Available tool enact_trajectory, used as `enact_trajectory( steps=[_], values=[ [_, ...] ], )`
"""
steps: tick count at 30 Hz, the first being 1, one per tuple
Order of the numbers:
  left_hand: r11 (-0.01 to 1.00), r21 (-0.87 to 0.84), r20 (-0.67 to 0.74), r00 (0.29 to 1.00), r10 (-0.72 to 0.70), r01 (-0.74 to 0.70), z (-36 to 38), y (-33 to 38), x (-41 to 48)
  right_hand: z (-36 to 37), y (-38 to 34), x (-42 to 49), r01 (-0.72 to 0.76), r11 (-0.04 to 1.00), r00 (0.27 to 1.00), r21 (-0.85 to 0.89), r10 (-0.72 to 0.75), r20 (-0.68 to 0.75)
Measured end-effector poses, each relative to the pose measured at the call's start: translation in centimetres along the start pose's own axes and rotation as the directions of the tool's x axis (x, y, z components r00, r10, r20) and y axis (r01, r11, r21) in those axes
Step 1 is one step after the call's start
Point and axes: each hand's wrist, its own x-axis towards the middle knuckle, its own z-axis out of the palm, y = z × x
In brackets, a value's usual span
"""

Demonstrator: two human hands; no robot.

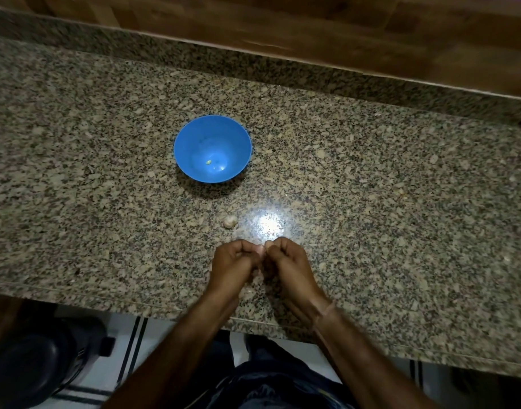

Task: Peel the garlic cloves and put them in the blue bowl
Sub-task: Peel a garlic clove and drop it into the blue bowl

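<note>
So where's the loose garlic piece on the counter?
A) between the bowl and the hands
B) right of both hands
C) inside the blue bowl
A: the garlic piece lies on the counter between the blue bowl and the left hand and right hand.

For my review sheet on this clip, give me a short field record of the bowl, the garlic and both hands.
counter: speckled granite counter
bowl: blue bowl, upright, pale bits inside
garlic: loose garlic piece on counter, between bowl and hands
left hand: fingers curled, tips against right hand
right hand: fingers curled; anything held is hidden
</note>
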Motion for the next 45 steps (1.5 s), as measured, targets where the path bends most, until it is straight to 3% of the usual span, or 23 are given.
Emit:
enact_trajectory(
  steps=[2,4,5,7,9,10,12,14,20,22,25,28,30,32,34,35,36,38,39,41,42,44,45],
  values=[
    [0.899,-0.275,0.135,0.939,-0.315,0.341,0.2,0.2,0.3,-0.3,0.1,-0.4,0.290,0.891,0.948,-0.350,-0.318,-0.024],
    [0.943,-0.219,0.067,0.968,-0.243,0.252,0.4,-0.4,0.4,-0.6,0.3,0.0,0.346,0.815,0.919,-0.464,-0.395,-0.009],
    [0.996,-0.057,-0.019,0.998,-0.065,0.064,0.3,-0.8,0.2,-0.6,0.1,0.3,0.287,0.875,0.949,-0.389,-0.314,-0.007],
    [0.903,0.318,-0.089,0.940,0.331,-0.288,0.0,-1.0,-0.4,-0.2,-0.1,0.7,-0.022,0.998,0.999,-0.050,0.024,0.039],
    [0.817,0.416,-0.070,0.881,0.468,-0.401,-0.1,-0.9,-0.7,0.0,-0.2,0.7,-0.259,0.957,0.964,0.129,0.247,0.097],
    [0.832,0.397,-0.074,0.890,0.449,-0.387,0.0,-0.8,-0.7,0.1,0.0,0.6,-0.238,0.963,0.970,0.124,0.229,0.085],
    [0.887,0.338,-0.095,0.926,0.365,-0.315,0.1,-0.7,-0.7,0.0,0.4,0.2,0.017,0.999,1.000,-0.048,-0.016,0.022],
    [0.908,0.319,-0.086,0.945,0.315,-0.273,0.2,-0.9,-0.6,-0.2,0.6,-0.2,0.250,0.934,0.967,-0.255,-0.251,0.030],
    [0.895,0.343,-0.012,0.951,0.308,-0.285,0.5,-1.6,-0.2,-0.3,0.4,-0.2,0.401,0.803,0.895,-0.442,-0.445,0.004],
    [0.807,0.445,0.015,0.904,0.426,-0.388,0.6,-1.6,-0.1,-0.6,0.4,0.2,0.376,0.794,0.908,-0.478,-0.417,0.022],
    [0.686,0.542,0.075,0.841,0.536,-0.485,0.3,-1.7,0.1,-0.6,0.3,0.2,0.218,0.920,0.974,-0.327,-0.226,0.011],
    [0.925,0.279,0.052,0.966,0.253,-0.257,0.3,-1.6,0.6,-0.3,0.2,0.0,0.300,0.855,0.945,-0.424,-0.326,0.010],
    [0.996,0.076,0.085,0.995,0.044,-0.050,0.5,-1.1,0.5,-0.3,-0.2,0.0,0.360,0.756,0.910,-0.547,-0.413,0.028],
    [0.942,0.263,0.064,0.978,0.198,-0.208,0.5,-1.1,0.5,-0.4,-0.4,0.5,0.277,0.815,0.950,-0.509,-0.312,0.016],
    [0.706,0.554,0.090,0.875,0.476,-0.441,0.0,-1.5,0.7,-0.2,-0.8,0.9,0.011,0.972,1.000,-0.236,-0.012,-0.002],
    [0.632,0.608,0.118,0.841,0.527,-0.481,-0.1,-1.5,0.8,-0.1,-0.9,0.9,-0.099,0.986,0.995,-0.135,0.101,0.006],
    [0.638,0.597,0.128,0.842,0.524,-0.487,-0.2,-1.4,0.9,-0.1,-0.9,0.7,-0.136,0.986,0.990,-0.094,0.137,0.009],
    [0.860,0.382,0.087,0.939,0.332,-0.339,-0.1,-1.1,1.3,0.0,-0.6,0.5,0.079,0.952,0.996,-0.295,-0.085,-0.007],
    [0.959,0.218,0.095,0.982,0.164,-0.181,0.0,-0.8,1.4,0.0,-0.3,0.4,0.231,0.859,0.966,-0.457,-0.258,0.005],
    [0.994,-0.006,0.162,0.981,-0.107,0.110,0.0,-0.4,1.4,-0.1,0.0,0.6,0.389,0.683,0.889,-0.619,-0.454,0.058],
    [0.993,-0.003,0.170,0.978,-0.120,0.122,0.0,-0.3,1.2,-0.1,-0.2,0.6,0.401,0.667,0.881,-0.628,-0.469,0.064],
    [0.972,0.193,0.117,0.987,0.112,-0.134,-0.1,-1.1,1.1,-0.2,-0.2,1.0,0.293,0.799,0.947,-0.525,-0.317,0.047],
    [0.895,0.347,0.086,0.960,0.267,-0.280,-0.4,-1.6,1.0,-0.3,-0.4,1.1,0.143,0.920,0.990,-0.366,-0.138,0.041]
  ],
)
